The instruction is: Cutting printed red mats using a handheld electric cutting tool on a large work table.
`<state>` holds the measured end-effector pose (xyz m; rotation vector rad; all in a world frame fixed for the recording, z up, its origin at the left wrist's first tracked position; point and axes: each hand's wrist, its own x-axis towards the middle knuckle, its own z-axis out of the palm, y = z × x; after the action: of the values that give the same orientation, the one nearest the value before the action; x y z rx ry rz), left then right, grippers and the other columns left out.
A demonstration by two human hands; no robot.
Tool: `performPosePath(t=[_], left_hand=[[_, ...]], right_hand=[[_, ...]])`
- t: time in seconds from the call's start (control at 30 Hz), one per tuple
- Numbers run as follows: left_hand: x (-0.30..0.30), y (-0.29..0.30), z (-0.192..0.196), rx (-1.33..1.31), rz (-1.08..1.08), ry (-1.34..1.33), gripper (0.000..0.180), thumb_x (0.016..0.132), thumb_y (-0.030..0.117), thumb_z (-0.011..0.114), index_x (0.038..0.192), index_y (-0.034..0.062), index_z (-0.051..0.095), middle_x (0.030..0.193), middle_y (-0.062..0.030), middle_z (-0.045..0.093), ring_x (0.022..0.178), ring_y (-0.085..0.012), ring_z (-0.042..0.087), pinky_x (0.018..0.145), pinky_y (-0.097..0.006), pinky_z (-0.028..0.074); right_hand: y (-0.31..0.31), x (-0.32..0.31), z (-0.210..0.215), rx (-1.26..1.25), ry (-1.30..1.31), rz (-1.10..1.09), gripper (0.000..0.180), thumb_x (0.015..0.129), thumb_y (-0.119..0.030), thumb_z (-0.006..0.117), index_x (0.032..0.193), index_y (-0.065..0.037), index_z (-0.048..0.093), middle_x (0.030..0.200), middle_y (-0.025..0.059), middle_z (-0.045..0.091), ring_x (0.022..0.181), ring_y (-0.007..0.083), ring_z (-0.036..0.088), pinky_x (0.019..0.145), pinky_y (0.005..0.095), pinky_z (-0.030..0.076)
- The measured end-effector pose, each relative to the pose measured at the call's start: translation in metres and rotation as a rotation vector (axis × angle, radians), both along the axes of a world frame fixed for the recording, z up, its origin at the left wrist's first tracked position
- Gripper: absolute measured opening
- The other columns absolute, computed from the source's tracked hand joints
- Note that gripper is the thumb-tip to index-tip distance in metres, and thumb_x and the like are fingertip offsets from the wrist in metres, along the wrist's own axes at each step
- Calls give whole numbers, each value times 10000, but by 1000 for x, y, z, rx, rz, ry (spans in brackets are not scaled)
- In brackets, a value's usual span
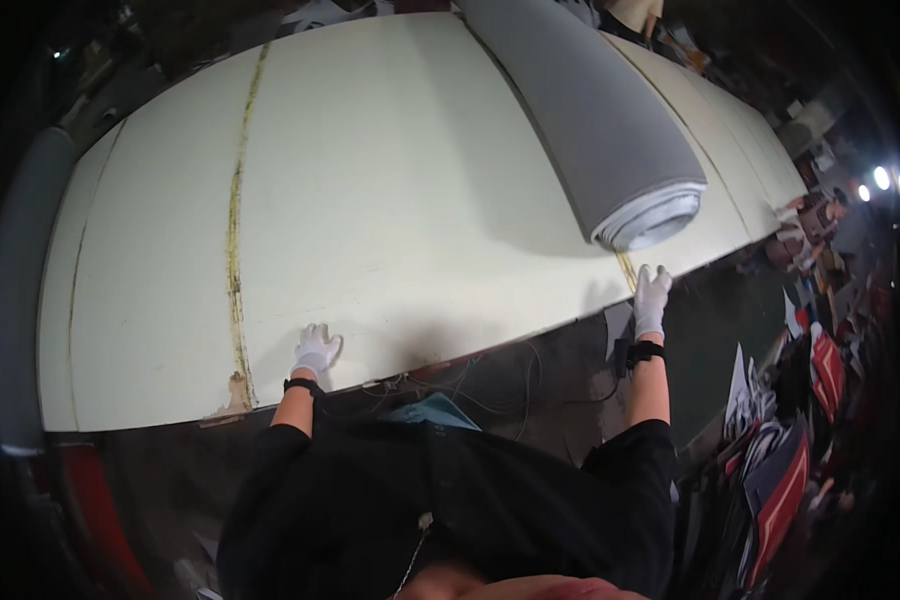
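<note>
A thick roll of grey sheet material point(600, 110) lies across the right half of a long pale table point(360, 190). Its near end shows whitish wound layers. My left hand point(317, 349), in a white glove, rests on the table's near edge with its fingers spread. Just below the roll's near end is my right hand point(653, 298), also gloved in white, at the table edge. Its fingers point up toward the roll and are apart, with a small gap to it. Neither hand holds anything.
Yellowish seams point(235, 220) cross the tabletop. Another grey roll point(20, 290) stands along the table's left end. At the lower right are stacked dark and red sheet pieces point(780, 490). Another person point(815, 220) is beyond the table's right end. Cables point(525, 385) hang below the near edge.
</note>
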<state>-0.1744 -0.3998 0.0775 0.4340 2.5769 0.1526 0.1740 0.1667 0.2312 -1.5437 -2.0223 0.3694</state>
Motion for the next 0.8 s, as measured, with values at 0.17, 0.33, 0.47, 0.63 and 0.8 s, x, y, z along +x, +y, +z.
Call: performPosePath(t=[0.17, 0.33, 0.47, 0.63, 0.8], left_hand=[[4, -39, -12, -64, 109, -31, 614, 895, 515, 436, 1395, 157, 434, 1499, -128, 323, 1388, -313, 293, 1097, -464, 324], [20, -67, -18, 75, 233, 88, 575, 905, 496, 435, 1363, 150, 477, 1432, -148, 412, 1353, -322, 341, 1108, -395, 325], [41, -87, -11, 61, 235, 71, 545, 905, 462, 461, 1334, 131, 511, 1413, -149, 434, 1332, -324, 368, 1104, -394, 329], [83, -131, -23, 188, 474, 118, 470, 884, 389, 532, 1243, 90, 584, 1362, -162, 484, 1240, -354, 469, 1052, -412, 384], [106, -135, -21, 231, 497, 77, 478, 891, 404, 505, 1198, 48, 591, 1256, -211, 544, 1199, -386, 481, 1038, -428, 384]], right_hand=[[51, -36, 6, 84, 77, 37, 709, 926, -455, 506, 1414, 30, 335, 1476, 296, 250, 1376, 417, 261, 1124, 444, 263], [101, -75, 17, 149, 55, 108, 742, 939, -504, 475, 1425, 35, 321, 1487, 292, 232, 1386, 407, 247, 1134, 441, 246], [117, -125, 37, 205, 36, 207, 732, 947, -534, 436, 1407, 32, 368, 1439, 288, 333, 1349, 419, 314, 1114, 443, 284], [16, -226, 66, 174, -424, 422, 805, 896, -595, 442, 1417, 13, 363, 1421, 304, 364, 1308, 446, 368, 1074, 501, 319], [-150, -274, 90, 278, -577, 387, 843, 893, -592, 406, 1478, -7, 246, 1514, 313, 188, 1392, 530, 135, 1116, 611, 122]])
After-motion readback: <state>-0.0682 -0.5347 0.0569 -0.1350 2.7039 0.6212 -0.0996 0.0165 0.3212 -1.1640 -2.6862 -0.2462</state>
